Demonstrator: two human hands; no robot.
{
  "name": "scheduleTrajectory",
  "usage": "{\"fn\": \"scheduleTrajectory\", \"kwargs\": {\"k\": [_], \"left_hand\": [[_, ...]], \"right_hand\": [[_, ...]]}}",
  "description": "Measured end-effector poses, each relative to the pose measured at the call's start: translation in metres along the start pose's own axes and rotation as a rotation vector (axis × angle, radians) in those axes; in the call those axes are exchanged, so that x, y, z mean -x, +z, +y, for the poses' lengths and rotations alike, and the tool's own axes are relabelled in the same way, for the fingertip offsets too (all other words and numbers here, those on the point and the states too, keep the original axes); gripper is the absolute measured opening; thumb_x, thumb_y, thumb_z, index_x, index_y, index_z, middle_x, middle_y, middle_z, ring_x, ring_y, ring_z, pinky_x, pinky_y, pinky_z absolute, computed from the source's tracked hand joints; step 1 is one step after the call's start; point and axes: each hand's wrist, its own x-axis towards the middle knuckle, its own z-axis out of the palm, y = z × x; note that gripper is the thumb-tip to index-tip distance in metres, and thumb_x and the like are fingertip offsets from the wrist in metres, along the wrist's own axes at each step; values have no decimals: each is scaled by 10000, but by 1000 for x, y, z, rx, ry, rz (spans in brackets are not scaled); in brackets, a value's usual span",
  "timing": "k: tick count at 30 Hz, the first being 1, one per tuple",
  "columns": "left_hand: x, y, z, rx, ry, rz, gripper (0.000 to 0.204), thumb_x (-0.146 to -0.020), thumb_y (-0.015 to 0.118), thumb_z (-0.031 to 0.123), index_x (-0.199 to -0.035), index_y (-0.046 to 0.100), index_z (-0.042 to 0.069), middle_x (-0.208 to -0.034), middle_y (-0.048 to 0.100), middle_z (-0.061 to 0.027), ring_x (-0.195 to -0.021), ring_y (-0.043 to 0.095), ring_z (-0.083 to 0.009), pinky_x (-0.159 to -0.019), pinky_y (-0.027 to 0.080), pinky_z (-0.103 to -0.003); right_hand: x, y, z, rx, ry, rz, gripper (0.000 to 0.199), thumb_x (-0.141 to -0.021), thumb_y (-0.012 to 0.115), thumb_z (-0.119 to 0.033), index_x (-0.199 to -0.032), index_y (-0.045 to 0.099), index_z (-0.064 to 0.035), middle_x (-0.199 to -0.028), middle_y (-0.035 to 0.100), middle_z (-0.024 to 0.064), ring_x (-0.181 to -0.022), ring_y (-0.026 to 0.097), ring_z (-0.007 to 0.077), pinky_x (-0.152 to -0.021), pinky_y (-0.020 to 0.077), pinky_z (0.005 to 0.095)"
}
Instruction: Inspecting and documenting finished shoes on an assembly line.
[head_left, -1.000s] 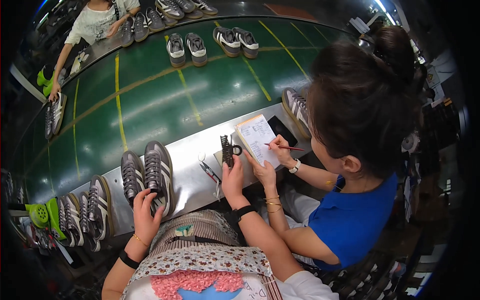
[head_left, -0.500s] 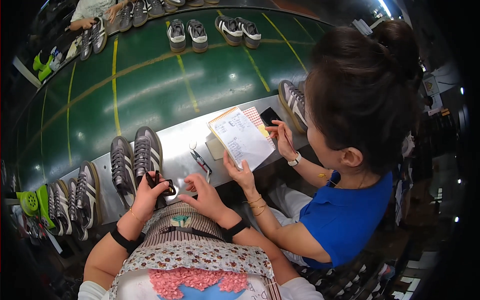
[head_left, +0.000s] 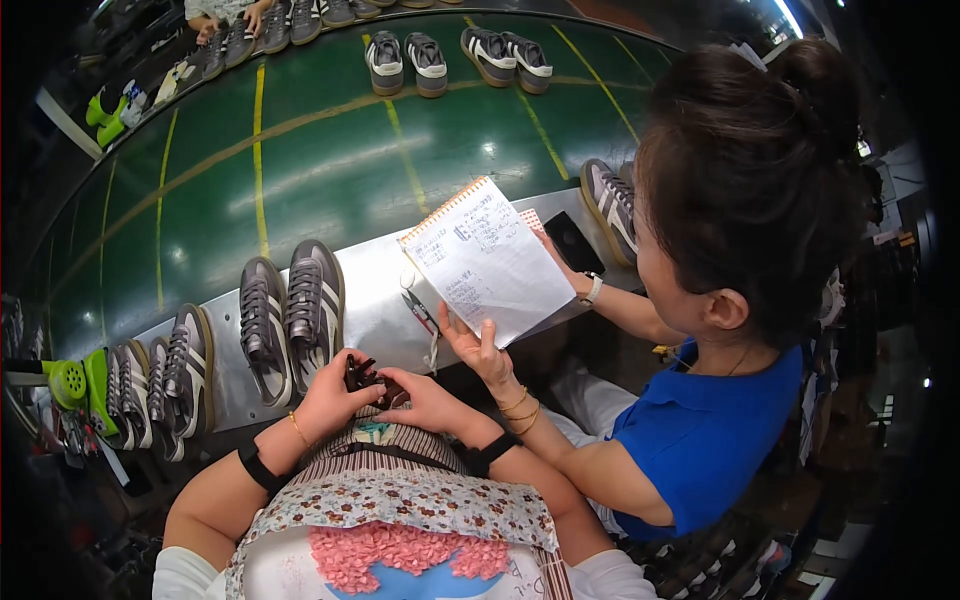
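Observation:
My left hand (head_left: 338, 392) is closed around a small black item (head_left: 362, 374) with thin parts sticking up; its kind cannot be made out. From the other side my right hand (head_left: 424, 402) meets it, fingers bent and pressed to the same item. Both hands are close to my apron, just at the near edge of the metal ledge (head_left: 372, 330). Right ahead of my left hand stands a pair of grey sneakers (head_left: 288, 320) with white stripes, toes pointing away. Thread snips (head_left: 420, 312) lie on the ledge beyond my right hand.
To my right, a co-worker in a blue top (head_left: 690, 440) holds up a spiral notebook (head_left: 490, 260). A black phone (head_left: 571, 242) lies nearby. More sneakers (head_left: 187, 370) and a green fan (head_left: 68, 384) are at left. The green conveyor belt (head_left: 320, 170) carries further pairs.
My right hand has moved left to join the left hand on the black item. The co-worker has raised the notebook, with the writing hand now behind it. The view has shifted slightly.

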Motion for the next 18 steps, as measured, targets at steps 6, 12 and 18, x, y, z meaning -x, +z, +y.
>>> {"fn": "scheduleTrajectory", "kwargs": {"k": [6,12,18], "left_hand": [[2,-2,-5,-96,-11,-26,436,-697,738,94,-1030,464,25,-898,544,-35,-832,519,-96,-746,444,-244],[6,-4,-4,-123,7,-39,427,-696,738,128,-1010,466,29,-882,545,-43,-819,523,-113,-746,440,-253],[10,-6,-5,-126,-10,-52,422,-700,733,141,-1004,466,23,-890,546,-58,-833,526,-135,-765,437,-267]], "right_hand": [[3,3,1,47,-15,-7,555,-757,706,-205,-1195,436,3,-938,608,113,-830,599,165,-740,487,280],[2,8,4,53,-11,-1,540,-760,701,-247,-1170,457,7,-931,611,117,-830,604,176,-741,487,284],[2,15,11,64,-9,19,542,-756,700,-288,-1152,476,7,-915,615,120,-818,606,176,-736,481,287]]}}
